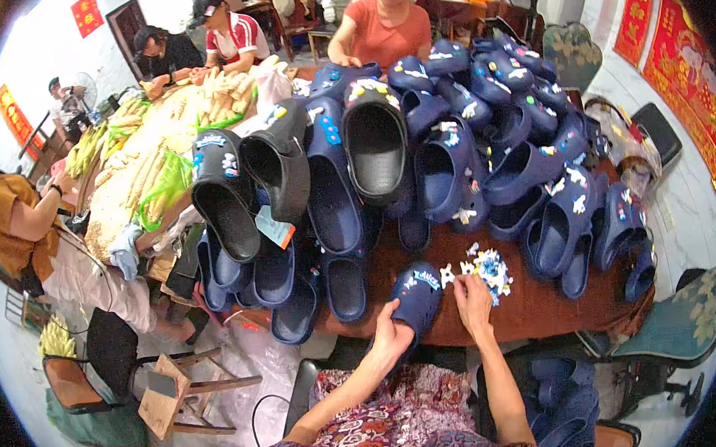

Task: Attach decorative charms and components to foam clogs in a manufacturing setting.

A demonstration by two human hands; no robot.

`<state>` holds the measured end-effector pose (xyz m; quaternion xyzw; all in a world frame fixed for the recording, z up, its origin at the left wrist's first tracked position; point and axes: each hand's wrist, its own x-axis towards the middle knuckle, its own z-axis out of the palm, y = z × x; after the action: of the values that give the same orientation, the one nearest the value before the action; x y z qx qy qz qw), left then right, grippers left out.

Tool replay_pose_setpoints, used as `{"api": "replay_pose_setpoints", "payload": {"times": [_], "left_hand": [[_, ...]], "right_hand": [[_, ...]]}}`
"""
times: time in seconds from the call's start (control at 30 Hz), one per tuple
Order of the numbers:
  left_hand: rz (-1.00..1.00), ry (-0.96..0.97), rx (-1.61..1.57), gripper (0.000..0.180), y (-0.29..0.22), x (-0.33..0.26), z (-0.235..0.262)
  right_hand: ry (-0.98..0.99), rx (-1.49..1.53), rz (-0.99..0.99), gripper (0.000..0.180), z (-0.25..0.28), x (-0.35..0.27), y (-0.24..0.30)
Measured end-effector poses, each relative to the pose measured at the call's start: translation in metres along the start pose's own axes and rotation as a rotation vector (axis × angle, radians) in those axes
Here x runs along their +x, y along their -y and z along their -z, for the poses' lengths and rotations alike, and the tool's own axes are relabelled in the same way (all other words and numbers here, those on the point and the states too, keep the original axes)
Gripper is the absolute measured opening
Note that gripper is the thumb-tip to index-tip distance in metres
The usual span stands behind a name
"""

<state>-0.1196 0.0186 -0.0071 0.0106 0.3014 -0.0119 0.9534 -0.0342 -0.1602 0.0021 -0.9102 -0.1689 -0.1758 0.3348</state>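
My left hand (392, 329) grips a navy foam clog (418, 296), tilted at the table's front edge, with pale blue-and-white lettering decoration on its toe. My right hand (473, 300) is just right of that clog, its fingertips pinched together at a small white shoe charm (447, 276). Beside these fingers lies a loose heap of white, blue and yellow shoe charms (492, 275). Behind both hands rises a large pile of navy clogs (446, 180), many with charms on them. A few black clogs (376, 152) rest on top, one near a hanging tag (274, 227).
The clogs lie on a brown-covered table (539, 316). Farther left, a table bears pale long bundles (153, 146), with several people around it. Another person in an orange shirt (386, 26) sits opposite. A wooden stool (179, 394), chairs (680, 317) and more navy clogs (562, 404) stand below.
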Motion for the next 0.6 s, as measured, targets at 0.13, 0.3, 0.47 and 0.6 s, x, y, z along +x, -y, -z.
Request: {"api": "replay_pose_setpoints", "payload": {"times": [0.13,0.3,0.47,0.6], "left_hand": [[-0.021,0.014,0.069,0.031,0.006,0.0,-0.009],[-0.018,0.046,0.106,0.029,0.012,0.002,-0.002],[-0.035,-0.002,0.095,0.027,0.014,0.002,0.005],[-0.064,-0.046,0.135,0.026,0.016,-0.003,0.001]], "right_hand": [[0.086,0.117,0.188,0.009,0.008,0.015,0.049],[0.161,0.009,0.442,0.012,-0.004,0.021,0.083],[0.203,0.076,0.412,0.013,-0.008,0.017,0.088],[0.201,0.153,0.384,0.01,-0.002,0.013,0.091]]}}
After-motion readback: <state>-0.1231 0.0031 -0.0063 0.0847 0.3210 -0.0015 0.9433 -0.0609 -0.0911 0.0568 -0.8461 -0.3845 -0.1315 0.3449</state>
